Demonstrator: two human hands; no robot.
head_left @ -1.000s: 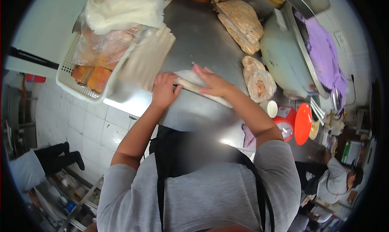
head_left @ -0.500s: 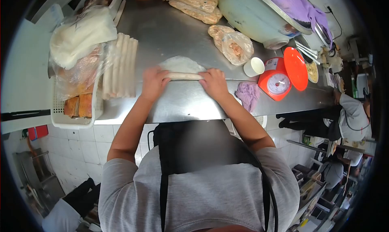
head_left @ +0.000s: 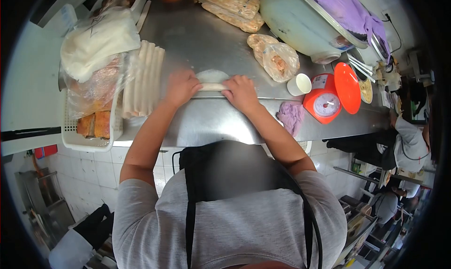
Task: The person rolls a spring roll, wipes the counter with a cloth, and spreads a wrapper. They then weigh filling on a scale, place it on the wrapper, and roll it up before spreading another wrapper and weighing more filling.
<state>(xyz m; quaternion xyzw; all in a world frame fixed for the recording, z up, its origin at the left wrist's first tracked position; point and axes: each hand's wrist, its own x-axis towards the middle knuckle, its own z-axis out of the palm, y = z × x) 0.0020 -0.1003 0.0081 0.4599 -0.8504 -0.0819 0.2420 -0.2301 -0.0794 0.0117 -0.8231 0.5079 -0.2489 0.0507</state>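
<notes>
A pale, thin wrapper roll [head_left: 213,87] lies crosswise on the steel table. My left hand [head_left: 182,88] is closed around its left end, fingers curled on top. At the other end, my right hand [head_left: 240,92] grips the roll with thumb and fingers. Beyond the roll, the unrolled part of the translucent wrapper sheet [head_left: 212,75] spreads flat on the metal. Whatever is inside the roll is hidden. Left of my left hand, several finished-looking pale rolls [head_left: 143,81] lie side by side.
A white basket [head_left: 112,137] with browned blocks and bagged food stands left. To the right are a paper cup [head_left: 299,85], a red scale [head_left: 324,102], a purple cloth [head_left: 291,118] and a bag of filling [head_left: 280,63]. A large basin [head_left: 296,22] stands behind; co-workers are farther right.
The roll has turned away from my body, taking up more of the sheet, so less lies flat. My hands moved with it and are a little closer together. The view shifted slightly.
</notes>
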